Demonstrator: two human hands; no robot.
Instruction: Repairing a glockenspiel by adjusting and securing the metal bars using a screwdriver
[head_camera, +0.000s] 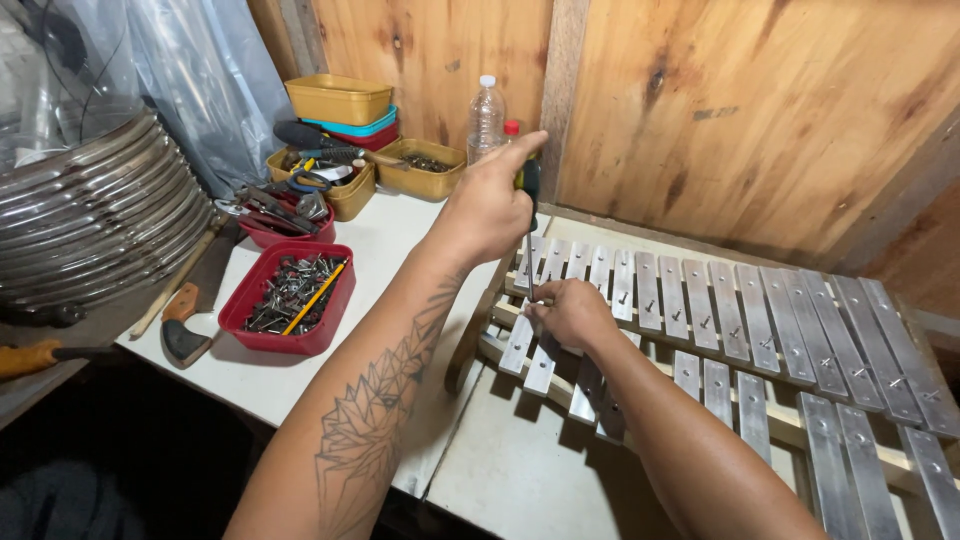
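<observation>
left hand (487, 205): closed round the handle of a screwdriver (530, 222), held upright, thumb and forefinger stretched over the top of the grip.
screwdriver: dark handle with a thin shaft running straight down – its tip meets the near-left end of the metal bars, just beside the right hand.
right hand (572, 313): fingers curled in a pinch at the foot of the shaft, resting on a bar; whatever small part it nips (a screw, most likely) is hidden under the fingertips, so i cannot tell.
metal bars (760, 320): flat silvery strips laid side by side across a wooden frame (492, 345) in two rows, most with a screw head showing; a few at the left end sit skewed and apart from their neighbours.
step in hand: by the look of it, a screw is being driven or loosened at one left-end bar, one hand turning, the other steadying.
next move calls for: the tip seated square in the screw head, downward pressure kept in line with the shaft, and the bar held from swivelling.
bench (390, 240): white top carrying the frame.
red tray (288, 293): full of screws and nails, a yellow pencil lying across – left of the arms.
yellow tubs (345, 130): stacked by the wooden wall, with pliers and other tools.
plastic bottle (486, 117): clear, upright behind the left hand.
</observation>
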